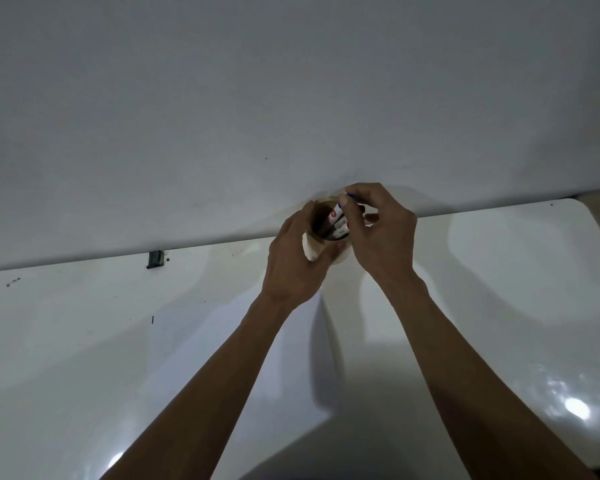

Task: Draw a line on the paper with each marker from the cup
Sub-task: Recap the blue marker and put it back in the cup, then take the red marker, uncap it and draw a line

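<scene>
A pale paper cup [313, 250] sits at the far edge of the white table, tilted toward me, with several markers [336, 226] standing inside it. My left hand [293, 261] wraps around the cup's left side. My right hand [381, 233] reaches over the cup's rim and its fingers pinch a blue-capped marker [343, 202] at its top end. The lower part of that marker stays inside the cup. No sheet of paper shows distinctly against the white surface.
The glossy white table [118, 358] meets a plain white wall [257, 98] just behind the cup. A small dark clip [155, 259] sits at the table's back edge on the left. The table's rounded right corner [582, 209] lies at the far right.
</scene>
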Tool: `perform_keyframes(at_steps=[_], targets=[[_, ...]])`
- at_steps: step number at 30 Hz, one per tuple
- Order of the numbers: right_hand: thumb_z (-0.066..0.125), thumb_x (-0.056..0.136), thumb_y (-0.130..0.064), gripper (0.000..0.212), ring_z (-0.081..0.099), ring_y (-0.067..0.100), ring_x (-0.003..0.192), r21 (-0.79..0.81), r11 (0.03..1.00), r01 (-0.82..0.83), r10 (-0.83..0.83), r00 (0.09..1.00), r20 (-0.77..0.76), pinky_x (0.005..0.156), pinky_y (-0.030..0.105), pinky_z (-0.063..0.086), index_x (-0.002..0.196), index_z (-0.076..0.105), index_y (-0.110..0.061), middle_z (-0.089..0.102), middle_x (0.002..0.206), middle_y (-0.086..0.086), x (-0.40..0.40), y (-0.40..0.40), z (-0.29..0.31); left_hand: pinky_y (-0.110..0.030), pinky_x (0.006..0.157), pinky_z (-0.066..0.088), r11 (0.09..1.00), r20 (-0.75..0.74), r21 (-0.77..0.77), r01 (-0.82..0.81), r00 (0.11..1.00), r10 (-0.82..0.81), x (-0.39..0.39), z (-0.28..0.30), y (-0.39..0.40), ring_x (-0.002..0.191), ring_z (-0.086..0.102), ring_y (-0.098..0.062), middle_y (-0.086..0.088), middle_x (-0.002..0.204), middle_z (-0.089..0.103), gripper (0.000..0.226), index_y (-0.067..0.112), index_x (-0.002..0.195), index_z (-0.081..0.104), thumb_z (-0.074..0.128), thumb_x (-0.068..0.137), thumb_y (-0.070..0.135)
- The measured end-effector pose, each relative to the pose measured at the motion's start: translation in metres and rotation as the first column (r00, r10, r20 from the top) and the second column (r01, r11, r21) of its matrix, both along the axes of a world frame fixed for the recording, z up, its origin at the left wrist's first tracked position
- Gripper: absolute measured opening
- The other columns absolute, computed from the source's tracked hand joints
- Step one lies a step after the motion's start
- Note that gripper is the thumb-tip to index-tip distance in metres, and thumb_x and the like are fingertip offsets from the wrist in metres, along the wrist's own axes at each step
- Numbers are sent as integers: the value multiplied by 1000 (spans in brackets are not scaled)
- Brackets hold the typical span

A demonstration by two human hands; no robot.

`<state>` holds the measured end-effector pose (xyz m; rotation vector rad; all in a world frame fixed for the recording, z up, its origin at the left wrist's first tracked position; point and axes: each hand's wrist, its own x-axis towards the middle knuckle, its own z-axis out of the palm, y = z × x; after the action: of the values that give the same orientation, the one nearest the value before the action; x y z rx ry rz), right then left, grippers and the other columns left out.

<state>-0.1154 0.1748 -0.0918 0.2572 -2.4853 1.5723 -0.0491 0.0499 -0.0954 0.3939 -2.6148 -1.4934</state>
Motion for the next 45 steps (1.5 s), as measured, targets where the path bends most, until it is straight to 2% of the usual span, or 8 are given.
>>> perform_keyframes(at_steps=[6,14,22,27,31,35,42,45], targets=[[88,80,-29,40,68,11,95,-91,991,102,-93,991,93,72,19,54,110,65,-15,72,103,0,21,9,-4,-30,95,53,1000,-32,12,0,1000,0,1,-5,-1,114,47,10,33,122,47,66,30,144,46,78,86,30],[85,83,-21,18,65,-10,74,-102,980,172,-160,981,114,71,3,45,86,67,-17,67,76,-16,29,3,-10,-39,99,56,1000,-25,28,-10,1000,11,1,-5,0,121,54,0,24,129,53,68,27,146,45,78,86,31],[71,96,-20,13,71,1,82,-351,901,253,-246,967,65,72,19,54,96,61,-12,73,87,-4,33,19,56,-24,87,50,999,21,9,34,999,-34,4,9,-1,104,49,26,60,107,46,63,45,135,42,78,85,31],[60,103,-22,4,74,21,75,-442,884,152,-192,980,-46,73,35,59,102,57,-21,68,87,1,48,31,94,-41,101,53,999,112,43,-19,994,14,26,11,-16,132,50,-12,7,154,45,85,27,153,32,79,83,38],[70,94,-30,11,67,18,71,-265,963,47,-9,990,143,67,34,55,105,69,-28,72,93,-6,76,20,70,-22,82,54,979,81,119,-165,984,156,66,31,-32,118,60,-8,6,135,62,54,28,141,51,69,91,36],[81,86,-21,32,67,3,76,-41,975,-219,221,926,305,70,11,50,116,72,-22,71,98,-6,126,-8,41,-38,91,59,973,44,164,-160,987,155,112,53,-54,101,67,-3,15,104,73,31,34,126,64,65,95,36],[88,78,-24,21,75,16,74,-95,899,-428,424,794,434,74,40,62,87,69,-25,76,86,-8,197,-65,43,-15,71,54,947,82,279,-158,987,141,191,62,-96,77,72,-4,4,83,79,11,14,100,78,73,90,14],[89,77,-27,22,73,14,68,-40,868,-495,455,762,461,60,28,57,88,70,-28,75,92,-10,218,-84,50,-27,72,59,905,58,351,-238,971,233,224,57,-120,71,71,-20,-5,77,78,6,9,91,78,73,89,9]])
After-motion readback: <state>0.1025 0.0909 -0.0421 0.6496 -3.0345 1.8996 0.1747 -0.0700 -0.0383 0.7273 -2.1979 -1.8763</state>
